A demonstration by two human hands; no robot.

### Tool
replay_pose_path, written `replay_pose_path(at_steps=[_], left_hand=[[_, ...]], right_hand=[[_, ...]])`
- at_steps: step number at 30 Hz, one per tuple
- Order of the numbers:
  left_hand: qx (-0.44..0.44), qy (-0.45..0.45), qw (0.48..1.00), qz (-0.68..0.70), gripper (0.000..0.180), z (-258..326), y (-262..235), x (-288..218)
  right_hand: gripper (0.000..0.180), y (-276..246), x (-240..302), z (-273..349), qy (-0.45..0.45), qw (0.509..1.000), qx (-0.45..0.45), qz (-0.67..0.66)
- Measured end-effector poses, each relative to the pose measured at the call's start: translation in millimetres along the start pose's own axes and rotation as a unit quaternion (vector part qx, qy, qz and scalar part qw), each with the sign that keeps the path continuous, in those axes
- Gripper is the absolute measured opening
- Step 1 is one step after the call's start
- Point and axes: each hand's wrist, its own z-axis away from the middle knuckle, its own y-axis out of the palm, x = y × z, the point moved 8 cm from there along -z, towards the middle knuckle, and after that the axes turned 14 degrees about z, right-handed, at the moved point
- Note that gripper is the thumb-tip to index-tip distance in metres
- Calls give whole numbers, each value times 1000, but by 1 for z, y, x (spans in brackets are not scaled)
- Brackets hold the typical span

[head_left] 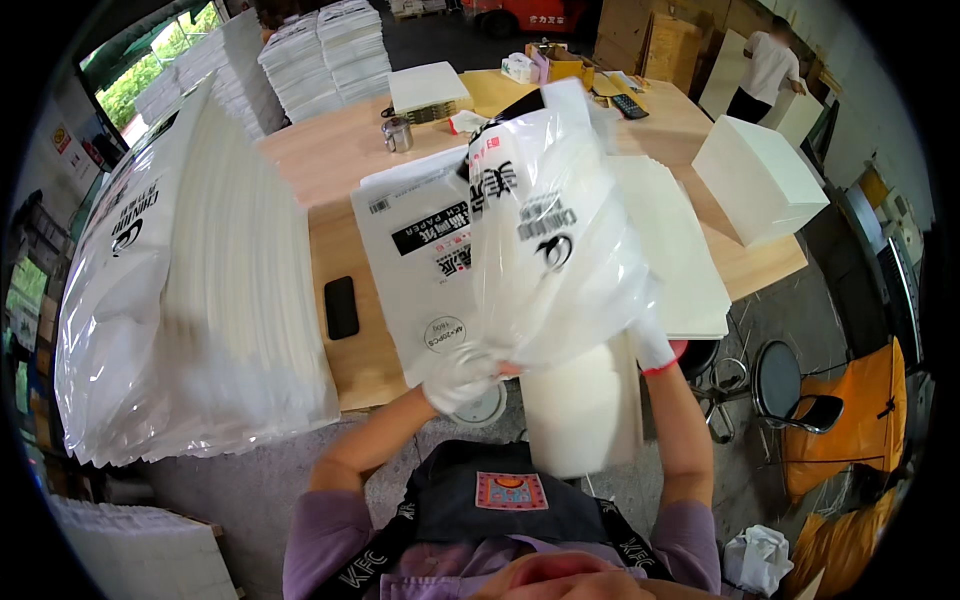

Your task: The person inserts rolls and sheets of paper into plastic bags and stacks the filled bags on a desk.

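Note:
A clear plastic bag (565, 240) with black and red print is lifted above the table's near edge. Out of its near end juts a stack of cream paper (583, 415), slightly blurred. My left hand (465, 378), in a white glove, is closed on the bag's lower left edge. My right hand (652, 347), gloved in white with a red cuff, is against the bag's right side; plastic hides its fingers. Below the bag lie flat printed bags (405, 290) on the left and a stack of large cream sheets (675, 255) on the right.
A tall pile of bagged paper (235, 290) stands at the left, with a black phone (341, 307) beside it. A white paper block (760, 180) sits on the table's (330, 150) right. Farther back are a metal mug (397, 134) and a calculator (629, 106). Another person (768, 70) stands beyond.

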Motion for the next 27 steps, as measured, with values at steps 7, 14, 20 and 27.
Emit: replay_pose_path(at_steps=[7, 14, 20, 27], left_hand=[[40, -11, 978, -205, 18, -135, 63, -86], [-76, -115, 979, -147, 8, -60, -9, 37], [-80, -64, 947, -304, 14, 35, 39, 59], [-304, -327, 823, -351, 15, 167, -104, 46]], right_hand=[[40, 128, 55, 21, -256, 788, -26, 559], [37, 92, 31, 89, -374, 731, -85, 565], [33, -2, -91, 11, -114, 844, -135, 507], [12, 55, -58, 55, -151, 625, 81, 762]])
